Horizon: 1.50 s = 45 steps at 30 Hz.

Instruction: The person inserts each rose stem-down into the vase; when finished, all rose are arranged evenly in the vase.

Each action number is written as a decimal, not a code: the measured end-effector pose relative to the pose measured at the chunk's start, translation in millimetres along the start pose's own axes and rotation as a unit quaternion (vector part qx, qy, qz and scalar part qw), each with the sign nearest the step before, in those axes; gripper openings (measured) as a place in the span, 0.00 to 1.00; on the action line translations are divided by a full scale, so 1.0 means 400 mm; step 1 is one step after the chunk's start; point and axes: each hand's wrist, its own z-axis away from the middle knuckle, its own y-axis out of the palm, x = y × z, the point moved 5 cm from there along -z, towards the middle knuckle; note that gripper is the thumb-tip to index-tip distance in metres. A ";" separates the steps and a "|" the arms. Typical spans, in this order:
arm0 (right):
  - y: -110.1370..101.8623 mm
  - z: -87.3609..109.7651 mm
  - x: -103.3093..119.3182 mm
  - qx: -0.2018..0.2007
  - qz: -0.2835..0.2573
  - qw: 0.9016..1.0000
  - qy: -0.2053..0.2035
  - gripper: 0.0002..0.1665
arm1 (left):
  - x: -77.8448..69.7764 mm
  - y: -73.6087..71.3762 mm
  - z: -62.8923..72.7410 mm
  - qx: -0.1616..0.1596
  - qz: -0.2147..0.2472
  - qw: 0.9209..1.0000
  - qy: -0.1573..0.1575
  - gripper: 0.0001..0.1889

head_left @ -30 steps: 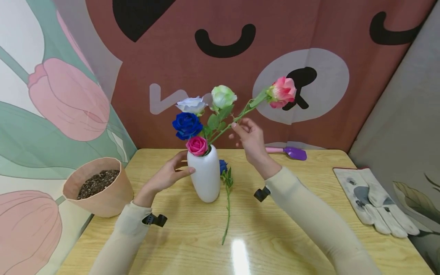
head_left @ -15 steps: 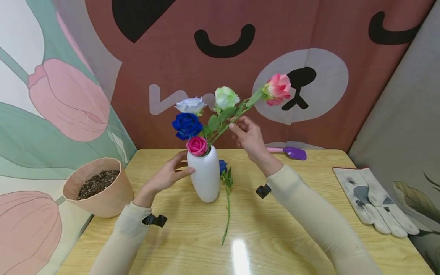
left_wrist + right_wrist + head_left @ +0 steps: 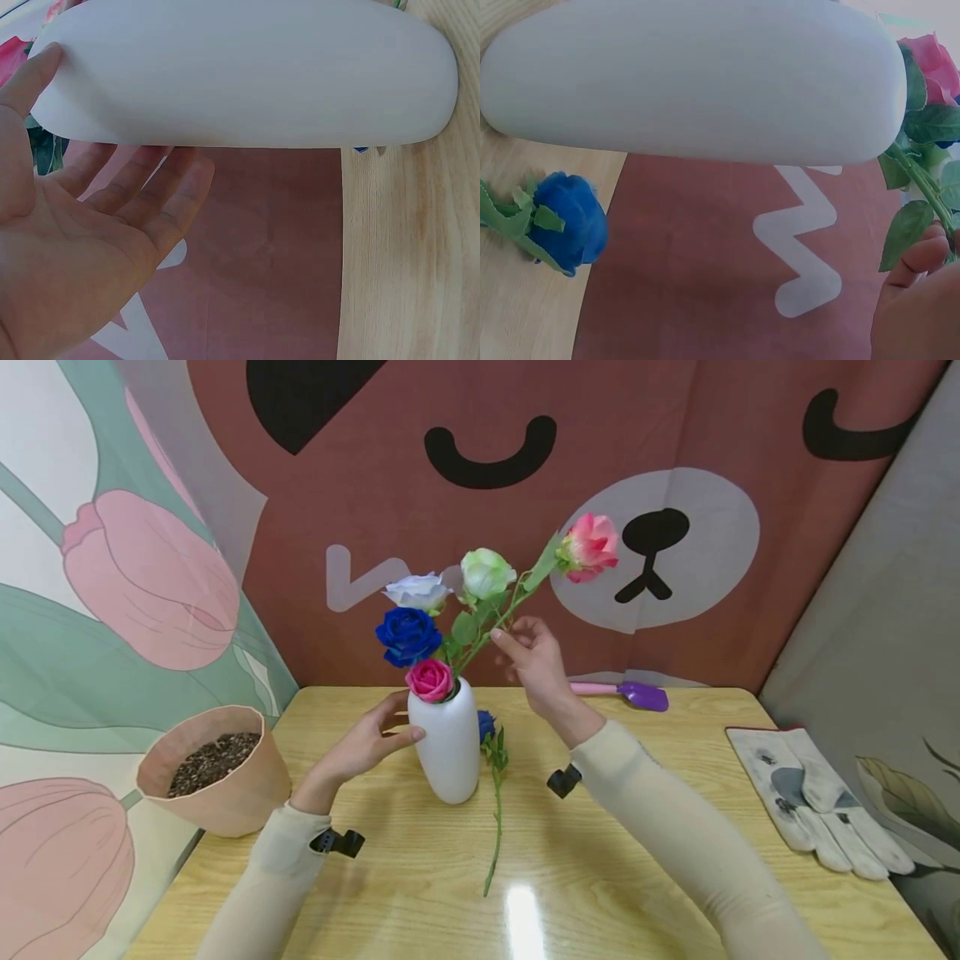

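A white vase (image 3: 448,752) stands upright on the table. My left hand (image 3: 366,737) steadies its upper left side, thumb in front and fingers reaching behind, as the left wrist view also shows. Dark blue (image 3: 408,636), pale blue-white (image 3: 417,591), green-white (image 3: 487,572) and magenta (image 3: 431,680) roses stick out of the mouth. My right hand (image 3: 542,667) pinches the green stem of a coral-pink rose (image 3: 591,547), which leans to the right with its lower end hidden in the vase. Another blue rose (image 3: 570,223) lies on the table, right of the vase.
On the left stands a peach flowerpot (image 3: 258,785) with dark soil in it. A purple shovel (image 3: 643,696) with a pink handle lies at the table's back edge. White gardening gloves (image 3: 817,802) lie on the right. A printed cloth (image 3: 360,485) hangs behind the table.
The coral-pink rose has swung left and slightly up, its stem now steeper. My right hand has shifted a little left with it. The left hand and vase have stayed put.
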 end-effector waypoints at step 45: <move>0.063 0.024 -0.025 -0.041 0.115 0.989 -0.083 0.14 | 0.005 0.000 0.003 0.002 -0.005 1.000 0.009 0.36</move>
